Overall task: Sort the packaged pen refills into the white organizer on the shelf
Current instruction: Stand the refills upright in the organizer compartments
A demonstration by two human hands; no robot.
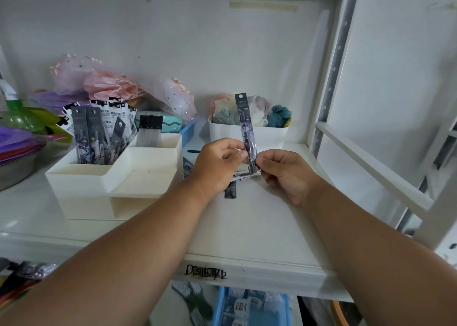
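Across the middle of the frame, a white shelf (pixel 259 217) inside a white metal rack (pixel 343 61), white back wall behind. Left of centre, the organizer (pixel 116 177): stepped white compartments, rear-left one already stocked with upright refill packs (pixel 91 133), front tray bare, a small drawer slot below. Upper left, gauzy pink and purple bags (pixel 111 83); far left, green and purple plastic wares. Right of centre at the back, a white bin (pixel 247 134) of rolled cloths. Lower edge, a blue crate (pixel 252 308) on the level beneath. At centre, both forearms reaching in. Left hand (pixel 215 165) with thumb and curled fingers pinching the lower end of one refill (pixel 246 128); right hand (pixel 284 175) pinching the same pack's foot from the other side, fingers curled. Refill upright, hang-hole tab at top, held just in front of the bin and well right of the organizer. Beneath the hands, a few more packs (pixel 241 176) flat on the shelf, one dark strip (pixel 230 192) poking out toward the camera. Step in hand, by the look of it: one pack picked up and being squared or checked before filing. Next move likely calls for freeing one hand, carrying the pack left, and lowering it foot-first among the standing ones without tipping them.
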